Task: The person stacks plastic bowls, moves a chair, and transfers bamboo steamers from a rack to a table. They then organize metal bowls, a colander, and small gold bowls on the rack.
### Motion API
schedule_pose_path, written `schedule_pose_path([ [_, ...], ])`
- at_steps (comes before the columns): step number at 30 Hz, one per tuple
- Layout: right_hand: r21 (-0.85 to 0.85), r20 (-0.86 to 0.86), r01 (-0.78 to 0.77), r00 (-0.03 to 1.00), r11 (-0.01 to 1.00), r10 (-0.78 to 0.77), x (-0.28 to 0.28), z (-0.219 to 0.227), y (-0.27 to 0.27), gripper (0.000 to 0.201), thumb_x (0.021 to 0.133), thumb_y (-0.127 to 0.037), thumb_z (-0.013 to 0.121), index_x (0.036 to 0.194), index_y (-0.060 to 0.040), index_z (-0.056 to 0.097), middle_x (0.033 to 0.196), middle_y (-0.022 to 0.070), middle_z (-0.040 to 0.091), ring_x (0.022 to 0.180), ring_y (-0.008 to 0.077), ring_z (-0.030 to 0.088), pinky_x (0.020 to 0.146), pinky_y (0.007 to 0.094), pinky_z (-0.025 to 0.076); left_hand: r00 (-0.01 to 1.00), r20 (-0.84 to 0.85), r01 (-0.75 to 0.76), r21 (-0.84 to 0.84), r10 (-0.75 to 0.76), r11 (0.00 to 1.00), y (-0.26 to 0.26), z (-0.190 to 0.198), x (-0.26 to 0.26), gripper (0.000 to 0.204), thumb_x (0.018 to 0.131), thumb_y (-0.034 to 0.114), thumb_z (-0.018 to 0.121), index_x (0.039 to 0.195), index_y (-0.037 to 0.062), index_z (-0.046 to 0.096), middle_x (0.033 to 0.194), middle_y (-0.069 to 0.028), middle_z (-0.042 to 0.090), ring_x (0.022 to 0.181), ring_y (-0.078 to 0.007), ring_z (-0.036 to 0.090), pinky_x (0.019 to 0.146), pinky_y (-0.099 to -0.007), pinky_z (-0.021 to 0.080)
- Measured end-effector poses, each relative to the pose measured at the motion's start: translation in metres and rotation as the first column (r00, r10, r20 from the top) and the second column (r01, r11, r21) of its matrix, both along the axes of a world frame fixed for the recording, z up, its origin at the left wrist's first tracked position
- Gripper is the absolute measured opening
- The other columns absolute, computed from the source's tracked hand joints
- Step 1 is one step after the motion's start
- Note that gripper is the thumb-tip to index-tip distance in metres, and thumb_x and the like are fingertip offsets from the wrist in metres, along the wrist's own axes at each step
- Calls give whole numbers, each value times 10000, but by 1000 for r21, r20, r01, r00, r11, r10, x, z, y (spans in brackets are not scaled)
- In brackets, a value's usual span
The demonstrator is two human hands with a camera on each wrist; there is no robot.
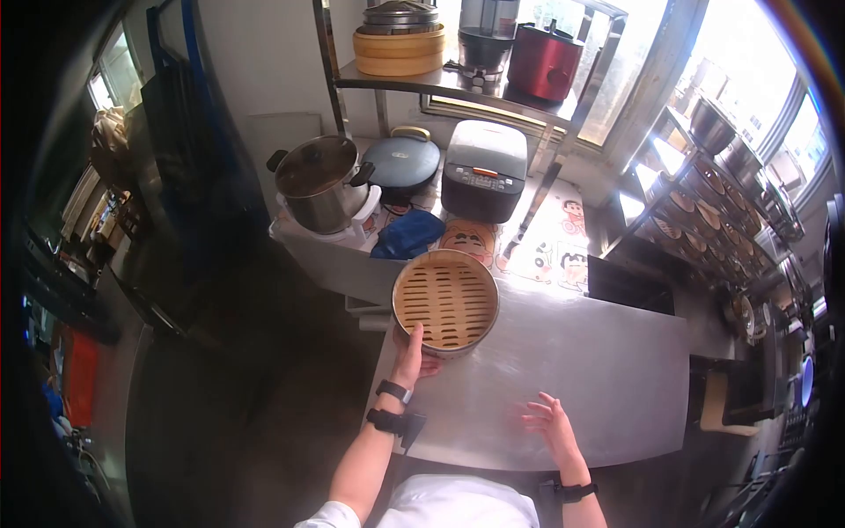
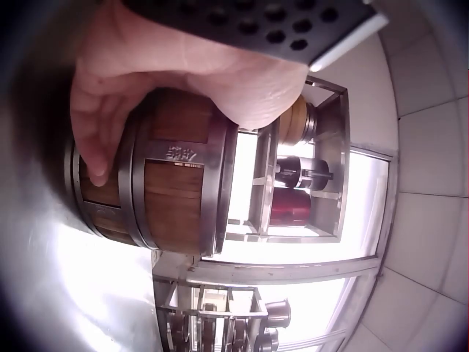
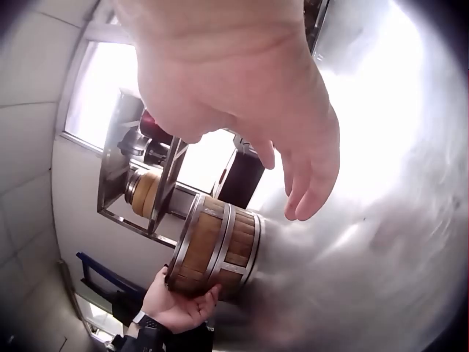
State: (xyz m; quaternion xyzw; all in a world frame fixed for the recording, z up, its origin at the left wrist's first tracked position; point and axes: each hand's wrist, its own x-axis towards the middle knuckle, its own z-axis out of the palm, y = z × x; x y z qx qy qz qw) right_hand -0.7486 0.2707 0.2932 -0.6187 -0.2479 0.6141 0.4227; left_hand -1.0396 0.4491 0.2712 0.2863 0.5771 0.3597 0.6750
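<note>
A round wooden steamer (image 1: pixel 445 299) with metal bands and a slotted top stands at the table's back left edge. My left hand (image 1: pixel 412 361) lies against its near left side, thumb by the rim. In the left wrist view the fingers of the left hand (image 2: pixel 139 88) curve round the banded wall of the steamer (image 2: pixel 172 198). My right hand (image 1: pixel 553 427) is held over the table's front part, away from the steamer, fingers loosely bent and holding nothing. The right wrist view shows the right hand (image 3: pixel 242 95) with the steamer (image 3: pixel 216 246) beyond it, gripped from below by the left hand (image 3: pixel 176 312).
The metal table (image 1: pixel 563 370) extends to the right. Behind the steamer are a blue cloth (image 1: pixel 409 235), a rice cooker (image 1: pixel 486 172), a lidded pan (image 1: pixel 402 163) and a steel pot (image 1: pixel 321 189). A shelf (image 1: pixel 396 81) stands above, and a rack of pans (image 1: pixel 704 202) is at the right.
</note>
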Motion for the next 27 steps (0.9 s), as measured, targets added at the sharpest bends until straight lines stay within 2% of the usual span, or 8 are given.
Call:
schedule_pose_path([
  [4,-64,17,146,989,987,-145,23,9,-57,626,1039,-493,317,1404,8,412,1243,188,593,1065,272,619,888,390,505,999,-53,-10,-18,9,1000,14,-2,11,938,817,816,416,1386,110,175,894,-178,688,729,-231,698,656,-312,566],
  [7,-87,9,246,969,965,-246,39,11,-90,606,1038,-482,330,1356,19,454,1223,190,599,1048,272,621,885,388,506,989,-123,-75,91,86,993,1,-6,20,890,885,758,374,1337,-9,361,838,-137,681,677,-184,674,573,-265,521],
  [9,-57,23,295,955,954,-295,47,15,-110,585,1032,-467,366,1330,26,471,1201,195,606,1050,276,618,885,391,507,982,-165,-69,144,93,987,-17,-11,26,720,959,651,329,1288,18,423,831,-111,679,677,-165,661,572,-263,500],
  [12,-36,8,345,939,938,-345,63,6,-140,535,1022,-429,448,1321,12,496,1196,163,616,1018,229,638,840,342,526,991,-135,10,111,5,994,-62,-32,37,597,988,546,398,1270,26,482,839,-97,681,692,-155,660,584,-257,499],
  [14,-24,-18,367,930,930,-368,74,3,-163,496,1019,-388,474,1313,10,502,1188,157,621,1014,222,640,835,335,528,931,-247,308,144,-268,940,-103,-40,53,435,999,393,488,1228,32,562,860,-84,689,713,-146,662,595,-256,501],
  [15,-11,-36,375,926,927,-376,82,2,-173,458,1016,-347,500,1306,8,509,1181,152,625,1009,215,641,831,327,531,914,-242,360,112,-326,926,-123,-37,65,333,987,291,540,1183,34,621,881,-74,699,735,-144,669,628,-266,515],
  [19,-11,-30,418,908,908,-418,121,-7,-233,393,1013,-276,523,1290,3,528,1159,140,638,999,202,645,823,312,535,780,-318,581,46,-540,812,-203,-38,130,339,979,282,550,1156,4,626,916,-112,716,791,-167,688,717,-299,541],
  [27,41,-14,558,830,829,-558,262,-30,-407,345,1005,-246,539,1245,0,569,1092,123,663,936,183,661,786,302,544,600,-257,790,38,-757,613,-360,-33,305,365,977,280,550,1179,-18,616,963,-124,711,838,-167,686,771,-296,534],
])
